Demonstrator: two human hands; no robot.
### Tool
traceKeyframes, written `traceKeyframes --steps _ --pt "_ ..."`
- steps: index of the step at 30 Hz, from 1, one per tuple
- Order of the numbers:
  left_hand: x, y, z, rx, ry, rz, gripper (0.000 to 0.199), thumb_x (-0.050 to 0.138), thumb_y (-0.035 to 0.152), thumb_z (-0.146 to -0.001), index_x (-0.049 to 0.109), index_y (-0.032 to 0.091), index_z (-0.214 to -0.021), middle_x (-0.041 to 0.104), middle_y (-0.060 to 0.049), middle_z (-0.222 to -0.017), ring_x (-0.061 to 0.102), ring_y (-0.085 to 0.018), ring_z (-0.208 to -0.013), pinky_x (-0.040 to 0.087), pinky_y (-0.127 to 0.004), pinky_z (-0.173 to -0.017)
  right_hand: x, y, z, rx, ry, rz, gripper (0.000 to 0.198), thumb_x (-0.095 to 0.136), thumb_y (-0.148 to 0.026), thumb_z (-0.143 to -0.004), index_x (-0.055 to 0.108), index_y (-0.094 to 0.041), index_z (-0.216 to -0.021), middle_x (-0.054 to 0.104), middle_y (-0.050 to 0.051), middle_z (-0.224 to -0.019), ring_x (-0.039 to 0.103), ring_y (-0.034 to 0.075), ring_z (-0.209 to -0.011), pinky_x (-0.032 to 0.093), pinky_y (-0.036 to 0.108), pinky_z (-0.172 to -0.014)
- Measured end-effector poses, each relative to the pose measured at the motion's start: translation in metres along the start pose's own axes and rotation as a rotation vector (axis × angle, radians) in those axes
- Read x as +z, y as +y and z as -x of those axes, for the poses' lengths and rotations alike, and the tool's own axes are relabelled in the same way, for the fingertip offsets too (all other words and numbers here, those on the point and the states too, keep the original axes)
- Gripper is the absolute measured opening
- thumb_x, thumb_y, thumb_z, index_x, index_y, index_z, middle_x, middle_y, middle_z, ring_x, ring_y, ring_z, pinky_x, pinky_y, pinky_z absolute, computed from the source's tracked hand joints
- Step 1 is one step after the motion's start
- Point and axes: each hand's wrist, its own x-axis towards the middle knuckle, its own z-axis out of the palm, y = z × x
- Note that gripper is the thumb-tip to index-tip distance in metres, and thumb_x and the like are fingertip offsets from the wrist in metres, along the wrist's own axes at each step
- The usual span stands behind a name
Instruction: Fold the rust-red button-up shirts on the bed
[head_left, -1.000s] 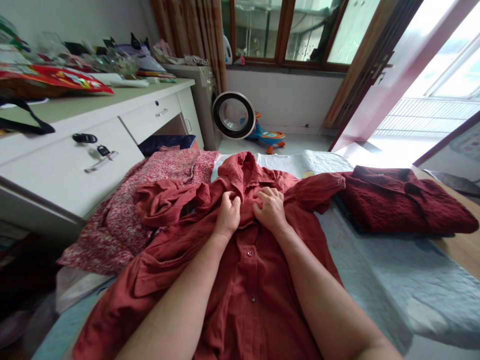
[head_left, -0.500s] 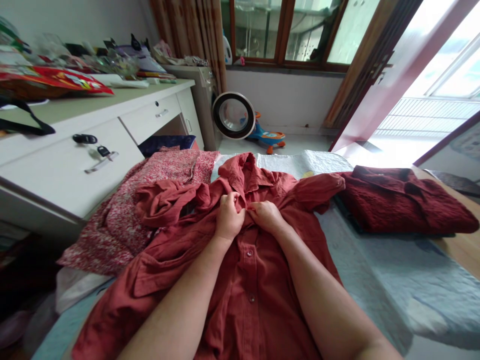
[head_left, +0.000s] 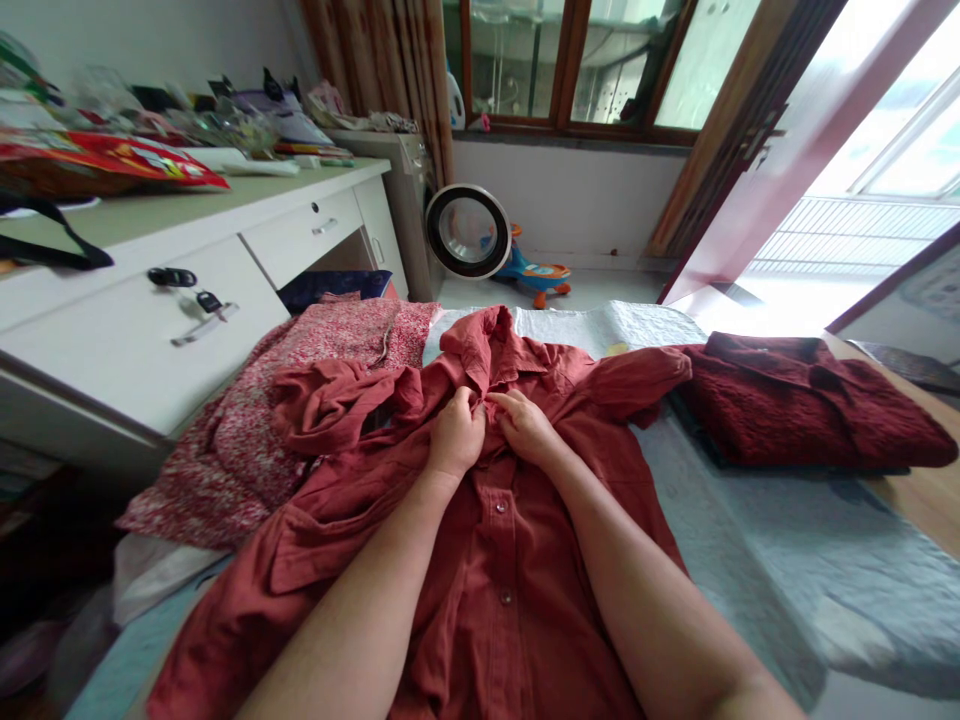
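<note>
A rust-red button-up shirt point(head_left: 555, 560) lies spread on the bed, its collar pointing away from me. My left hand point(head_left: 458, 432) pinches the front edge just below the collar. Close beside it, my right hand point(head_left: 523, 425) grips the opposite edge, thumb and forefinger together. The fingertips of both hands nearly meet, and whatever small piece lies between them is hidden. Lower down the placket, two buttons point(head_left: 501, 507) show fastened. One sleeve point(head_left: 322, 405) is bunched up on the left; the other sleeve point(head_left: 637, 380) stretches right.
A folded dark red garment point(head_left: 810, 400) rests on the right of the light blue bedcover point(head_left: 720, 540). Left of the shirt lies a pink patterned cloth point(head_left: 225, 470). Beyond are a white cabinet point(head_left: 135, 340), a washing machine with its round door point(head_left: 467, 231) open, and a blue ride-on toy point(head_left: 536, 272).
Both hands have shifted slightly up toward the collar and closer together, with the right forefinger now reaching to the left hand's fingertips. The shirt otherwise lies as before.
</note>
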Motion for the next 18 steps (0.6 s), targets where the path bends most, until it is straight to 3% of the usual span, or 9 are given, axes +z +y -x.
traceKeyframes --steps 7,13,18 --pt "0.01 -0.004 -0.001 0.112 0.04 0.28 0.029 0.045 0.012 -0.089 0.056 0.015 -0.115 0.07 -0.013 -0.111 0.065 -0.024 -0.107 0.049 -0.034 -0.092 0.003 0.002 -0.003 0.01 0.073 -0.068 0.031 0.052 -0.007 -0.081 0.068 -0.017 -0.106 0.064 0.006 -0.095 0.06 0.018 -0.088 0.047 0.028 -0.082" --pt "0.012 -0.003 0.001 0.177 0.071 0.429 0.03 0.047 0.032 -0.095 0.056 0.014 -0.117 0.068 -0.014 -0.115 0.064 -0.024 -0.107 0.049 -0.037 -0.096 0.002 0.003 -0.003 0.113 0.172 -0.185 0.014 0.055 -0.011 -0.075 0.064 -0.019 -0.081 0.064 0.001 -0.079 0.056 0.014 -0.069 0.045 0.026 -0.07" --pt "0.011 -0.001 0.002 0.171 0.062 0.441 0.033 0.052 0.031 -0.092 0.055 0.013 -0.119 0.067 -0.015 -0.119 0.064 -0.025 -0.111 0.048 -0.039 -0.099 0.002 0.002 -0.004 0.175 0.149 -0.406 0.012 0.054 -0.018 -0.075 0.062 -0.019 -0.083 0.065 -0.001 -0.077 0.057 0.013 -0.068 0.045 0.025 -0.067"
